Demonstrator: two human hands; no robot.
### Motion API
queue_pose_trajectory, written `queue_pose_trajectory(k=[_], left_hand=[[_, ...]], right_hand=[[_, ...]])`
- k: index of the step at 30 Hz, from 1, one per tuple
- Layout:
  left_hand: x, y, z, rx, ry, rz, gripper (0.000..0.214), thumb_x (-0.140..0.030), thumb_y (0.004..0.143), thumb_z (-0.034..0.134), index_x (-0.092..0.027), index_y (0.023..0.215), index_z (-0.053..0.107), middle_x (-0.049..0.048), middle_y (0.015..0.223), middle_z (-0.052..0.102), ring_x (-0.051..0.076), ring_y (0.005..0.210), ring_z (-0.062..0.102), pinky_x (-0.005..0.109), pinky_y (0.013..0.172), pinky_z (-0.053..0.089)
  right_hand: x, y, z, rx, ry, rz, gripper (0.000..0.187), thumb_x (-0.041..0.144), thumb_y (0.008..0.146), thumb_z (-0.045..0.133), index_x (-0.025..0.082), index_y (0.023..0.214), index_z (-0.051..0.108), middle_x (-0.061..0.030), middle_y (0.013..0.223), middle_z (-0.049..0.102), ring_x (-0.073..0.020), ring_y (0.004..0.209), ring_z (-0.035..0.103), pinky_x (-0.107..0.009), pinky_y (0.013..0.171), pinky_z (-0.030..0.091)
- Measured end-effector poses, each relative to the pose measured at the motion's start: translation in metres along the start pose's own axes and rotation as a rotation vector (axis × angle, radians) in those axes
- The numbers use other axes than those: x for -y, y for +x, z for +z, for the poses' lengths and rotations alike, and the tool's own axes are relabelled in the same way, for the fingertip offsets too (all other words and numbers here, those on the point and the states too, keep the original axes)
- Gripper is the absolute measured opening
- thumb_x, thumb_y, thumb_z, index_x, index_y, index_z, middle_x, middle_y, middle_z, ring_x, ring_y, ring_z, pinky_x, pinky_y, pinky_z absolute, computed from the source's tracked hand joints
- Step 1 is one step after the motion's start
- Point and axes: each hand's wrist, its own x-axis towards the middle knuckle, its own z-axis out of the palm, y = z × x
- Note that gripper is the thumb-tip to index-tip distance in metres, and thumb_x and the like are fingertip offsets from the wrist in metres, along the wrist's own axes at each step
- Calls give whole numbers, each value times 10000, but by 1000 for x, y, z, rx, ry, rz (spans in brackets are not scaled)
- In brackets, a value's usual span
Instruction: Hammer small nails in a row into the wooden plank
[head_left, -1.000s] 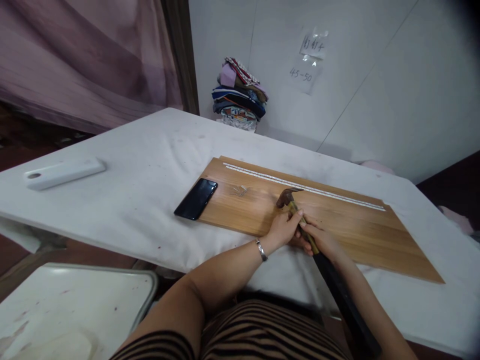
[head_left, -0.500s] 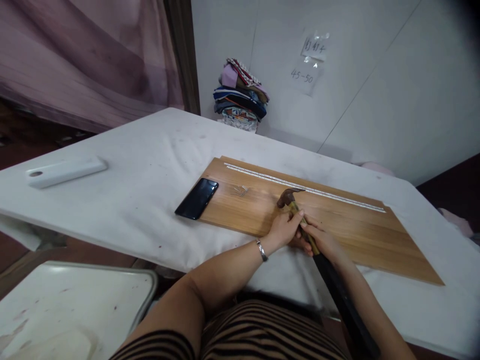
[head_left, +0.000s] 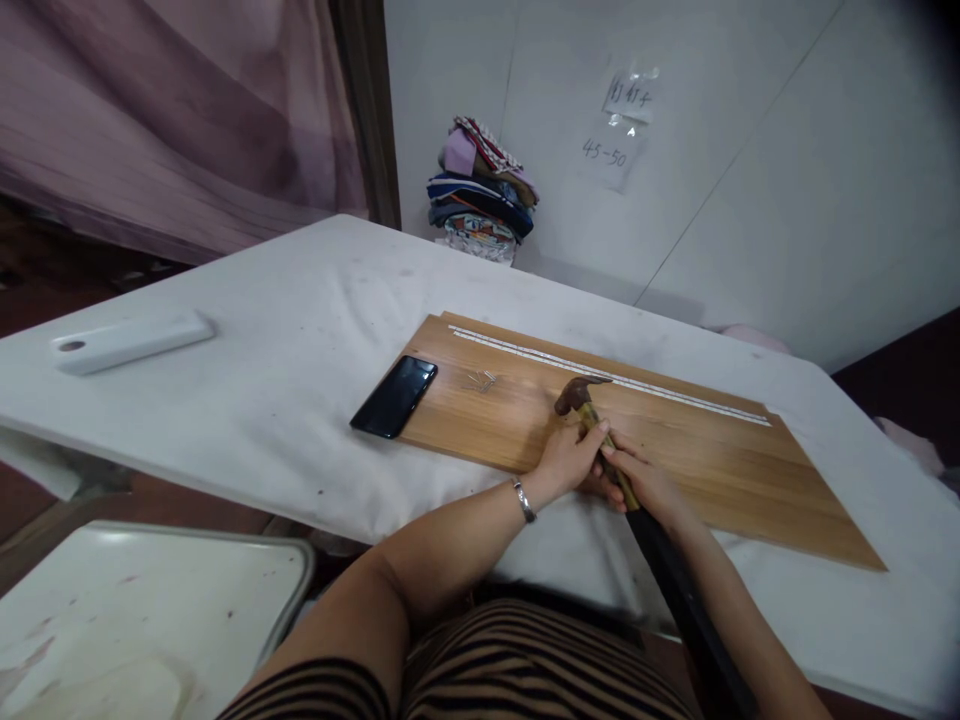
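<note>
A claw hammer (head_left: 660, 555) with a rusty head and a black grip lies slanting across my hands, its head up and away from me over the wooden board (head_left: 720, 470). My left hand (head_left: 570, 458), with a silver bracelet at the wrist, is closed around the yellowish upper handle just below the head. From the other side my right hand (head_left: 637, 475) also grips the handle, its fingers meeting those of the left. Several nails (head_left: 481, 380) lie loose on the board, left of the hammer head. Two white measuring strips (head_left: 615, 378) run along the board's far side.
A black phone (head_left: 395, 397) overlaps the board's left end. The white-covered table (head_left: 300, 300) also carries a white plastic piece with a hole (head_left: 135, 340). Folded cloths (head_left: 484, 190) are stacked by the wall. A white stool (head_left: 165, 570) stands at the lower left.
</note>
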Motion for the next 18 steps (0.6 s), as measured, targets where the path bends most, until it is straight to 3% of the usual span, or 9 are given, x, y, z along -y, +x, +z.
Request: queue_pose_trajectory(k=[4, 10, 18], left_hand=[[-1, 0, 0, 5, -6, -1, 573, -655, 870, 311, -176, 669, 554, 0, 503, 555, 130, 542, 572, 236, 569, 413], [-1, 0, 0, 6, -29, -28, 585, -659, 872, 299, -177, 648, 544, 1, 507, 555, 128, 552, 573, 237, 608, 428], [-1, -1, 1, 6, -14, 4, 585, -664, 869, 301, -178, 661, 551, 0, 504, 557, 132, 560, 582, 240, 611, 430]], right_hand=[[2, -1, 1, 1, -5, 9, 374, 470, 738, 626, 197, 977, 536, 36, 644, 574, -57, 330, 412, -191, 278, 342], [4, 0, 2, -1, -29, 23, 341, 482, 730, 628, 186, 862, 524, 35, 613, 563, -56, 326, 411, -188, 278, 334], [0, -1, -2, 1, -23, 21, 354, 459, 763, 607, 202, 995, 535, 31, 664, 588, -55, 335, 415, -187, 286, 337]])
